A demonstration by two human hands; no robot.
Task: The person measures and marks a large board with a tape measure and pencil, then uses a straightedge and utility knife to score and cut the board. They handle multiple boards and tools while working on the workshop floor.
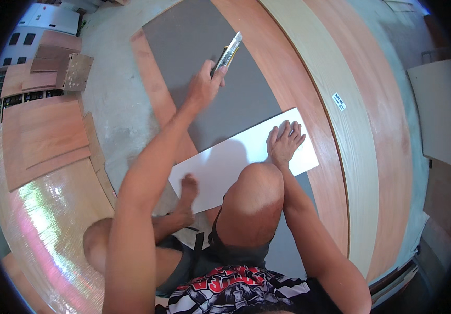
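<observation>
1. The white panel (pixel 220 172) lies across the grey sheet (pixel 183 57); from here I'd judge it stiff, smooth and slightly slippery, best taken by its long edges.
2. On the panel's right end, the right hand (pixel 286 142) rests flat, fingers spread, gripping nothing.
3. Beyond the panel's far edge, the left hand (pixel 208 86) is curled tightly around a utility knife (pixel 229 51), probably light; its body is the safe hold.
4. Right of the panel runs a pale board (pixel 359 157).
</observation>
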